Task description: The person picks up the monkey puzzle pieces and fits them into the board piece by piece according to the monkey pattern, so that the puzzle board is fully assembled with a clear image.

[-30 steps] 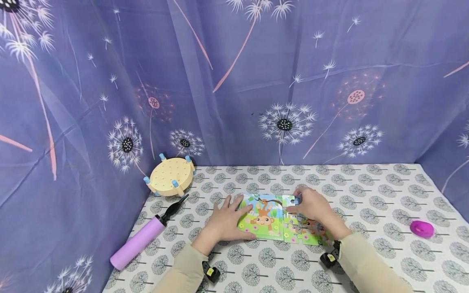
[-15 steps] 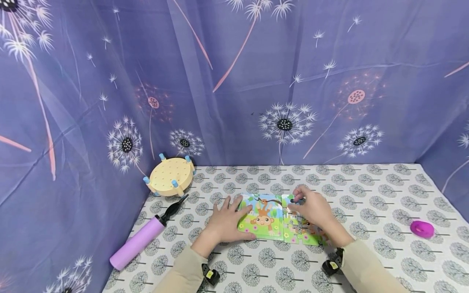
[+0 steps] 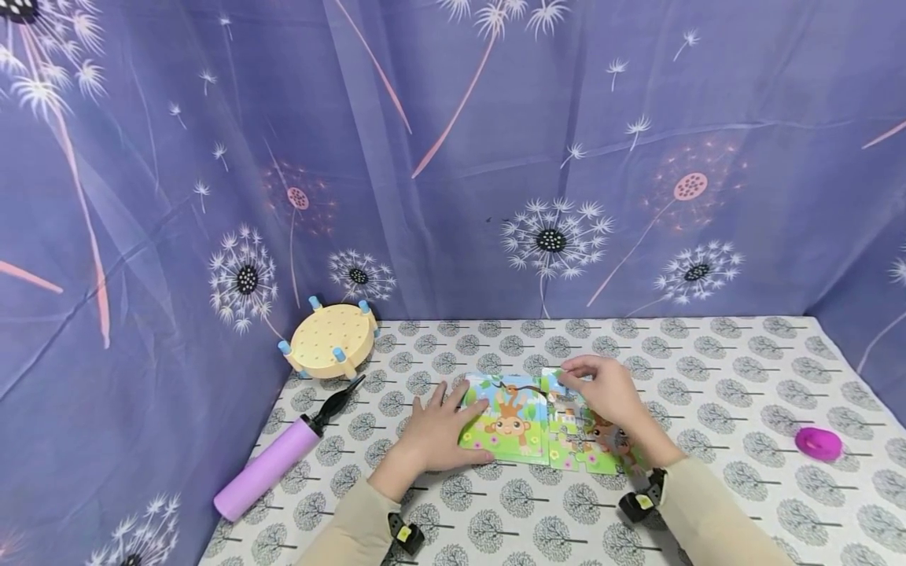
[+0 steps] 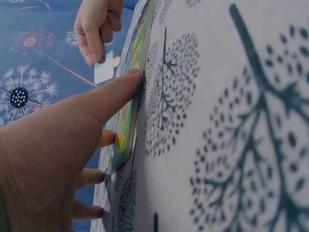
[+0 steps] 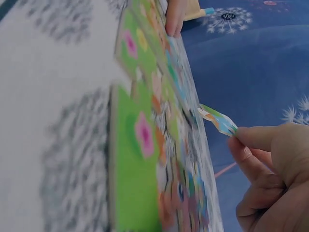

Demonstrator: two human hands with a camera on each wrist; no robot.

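A jigsaw piece (image 3: 551,380) in green and light blue is pinched between the thumb and fingers of my right hand (image 3: 614,398). The right wrist view shows this jigsaw piece (image 5: 219,120) tilted and lifted off the table. Below it lie joined puzzle pieces (image 3: 600,461) with a monkey and flowers; the right hand covers part of them. To their left is a flat monkey picture board (image 3: 504,446). My left hand (image 3: 437,432) rests on that board's left side with fingers spread. In the left wrist view, the left thumb (image 4: 113,92) touches the board's near edge.
A purple balloon pump (image 3: 269,468) with a black nozzle lies at the left. Behind it, a round yellow pegboard (image 3: 330,340) with blue-tipped legs leans near the curtain (image 3: 439,259). A small magenta object (image 3: 819,445) sits at the right on the tree-patterned cloth (image 3: 750,369).
My right hand has lifted the jigsaw piece up and slightly away from the joined pieces, turning it. A gap in the puzzle shows beneath. My left hand stays in place.
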